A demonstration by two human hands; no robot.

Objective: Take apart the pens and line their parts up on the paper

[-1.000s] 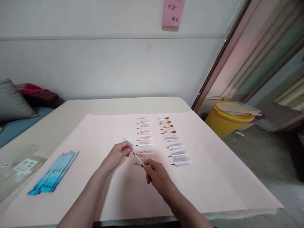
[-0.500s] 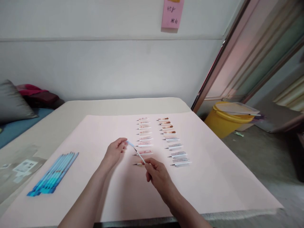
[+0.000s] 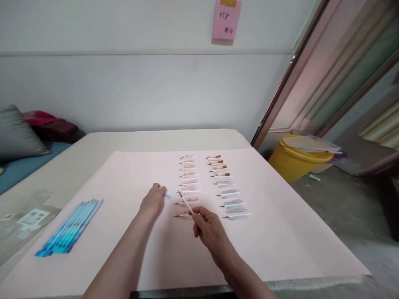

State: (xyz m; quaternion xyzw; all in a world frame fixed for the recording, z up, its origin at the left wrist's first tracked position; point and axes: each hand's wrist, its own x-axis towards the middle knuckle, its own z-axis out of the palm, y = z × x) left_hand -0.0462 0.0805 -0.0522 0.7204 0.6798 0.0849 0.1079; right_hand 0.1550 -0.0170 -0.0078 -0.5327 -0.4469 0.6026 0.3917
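My right hand (image 3: 207, 226) pinches a thin white pen (image 3: 186, 203) with a dark tip, which points up and left over the pink sheet. In my left hand (image 3: 154, 201) is a small light-blue pen cap (image 3: 167, 194), closed in the fingers with one end showing. A short gap separates the cap from the pen's tip. Below and behind my right hand runs a column of white pens with pink-patterned pieces (image 3: 189, 182). The nearest of these is partly covered by my right hand. A second column (image 3: 232, 203) has brown and grey patterned pieces.
A bundle of blue pens (image 3: 70, 228) lies at the left on the pink sheet (image 3: 124, 174). Clear plastic packaging (image 3: 31, 216) is at the table's left edge. A yellow bin (image 3: 282, 160) stands on the floor at the right. A wall (image 3: 140, 91) rises behind the table.
The light-blue cap and the pen's dark tip, in contact or nearly so before, are now apart. My left hand has turned downward with the cap. My right hand has barely shifted.
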